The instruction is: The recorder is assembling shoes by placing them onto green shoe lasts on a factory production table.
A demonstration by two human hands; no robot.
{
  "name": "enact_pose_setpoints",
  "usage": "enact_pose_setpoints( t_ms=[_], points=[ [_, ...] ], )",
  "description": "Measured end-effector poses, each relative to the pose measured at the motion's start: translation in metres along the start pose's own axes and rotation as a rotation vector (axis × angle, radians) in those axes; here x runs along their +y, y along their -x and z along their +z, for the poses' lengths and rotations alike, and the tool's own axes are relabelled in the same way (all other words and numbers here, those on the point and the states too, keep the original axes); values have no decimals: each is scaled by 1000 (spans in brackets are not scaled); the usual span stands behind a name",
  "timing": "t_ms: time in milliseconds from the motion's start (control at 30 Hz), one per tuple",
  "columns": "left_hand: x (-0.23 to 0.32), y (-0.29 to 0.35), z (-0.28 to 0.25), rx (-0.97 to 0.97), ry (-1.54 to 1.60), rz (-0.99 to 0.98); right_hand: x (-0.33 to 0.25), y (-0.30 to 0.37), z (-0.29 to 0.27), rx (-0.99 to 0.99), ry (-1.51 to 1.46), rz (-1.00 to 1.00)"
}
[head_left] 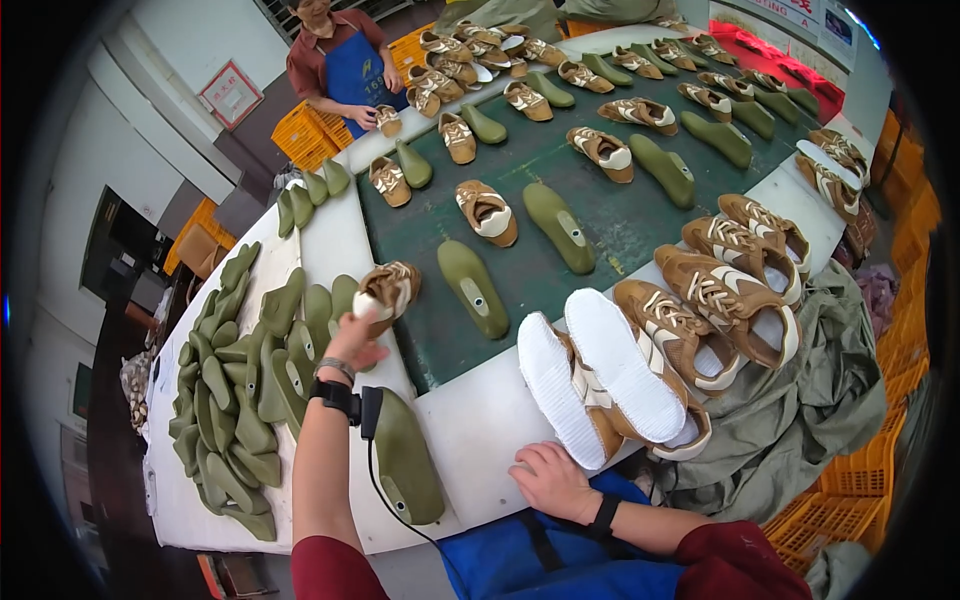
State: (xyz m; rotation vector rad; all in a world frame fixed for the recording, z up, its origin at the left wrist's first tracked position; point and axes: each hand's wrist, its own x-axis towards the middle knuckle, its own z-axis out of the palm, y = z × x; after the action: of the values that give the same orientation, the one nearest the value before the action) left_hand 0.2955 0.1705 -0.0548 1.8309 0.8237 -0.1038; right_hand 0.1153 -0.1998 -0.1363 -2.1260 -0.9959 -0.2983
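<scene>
My left hand [354,342] reaches forward at the left edge of the belt, its fingers closed on the pale end of a brown sneaker [392,287] with cream trim. That shoe is tilted, and part of the grip is hidden behind it. My right hand [556,484] lies on the white table edge, fingers loosely spread, holding nothing. Just beyond it, two sneakers show white soles [622,365], leaning against other brown sneakers [722,300]. A large green shoe last [402,455] lies by my left forearm. Another green last [472,288] rests on the belt, ahead of my hands.
Many green lasts [225,400] are heaped on the white table at left. Sneakers and lasts stand in rows along the dark green belt [410,290]. A person in a blue apron [352,80] stands at the far left. Grey-green cloth [800,400] and orange crates [850,480] are at right.
</scene>
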Motion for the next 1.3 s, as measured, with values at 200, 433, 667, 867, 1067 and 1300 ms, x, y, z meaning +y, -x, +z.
enact_pose_setpoints(
  t_ms=[200,433,667,867,1067,1300],
  points=[
    [34,32,55,8,-852,199,9,1,-6,0,42,26],
    [23,21,112,-179,-1110,465,10,1,-3,-20,66,37],
    [25,0,143,-231,-794,211,11,-1,-2,-17,70,35],
    [38,-4,68,-20,-153,167,8,-1,-3,-3,61,30],
    [63,28,7,-203,709,119,8,0,-5,4,68,29],
    [59,53,-11,-185,839,336,9,0,-6,-14,54,38]
  ],
)
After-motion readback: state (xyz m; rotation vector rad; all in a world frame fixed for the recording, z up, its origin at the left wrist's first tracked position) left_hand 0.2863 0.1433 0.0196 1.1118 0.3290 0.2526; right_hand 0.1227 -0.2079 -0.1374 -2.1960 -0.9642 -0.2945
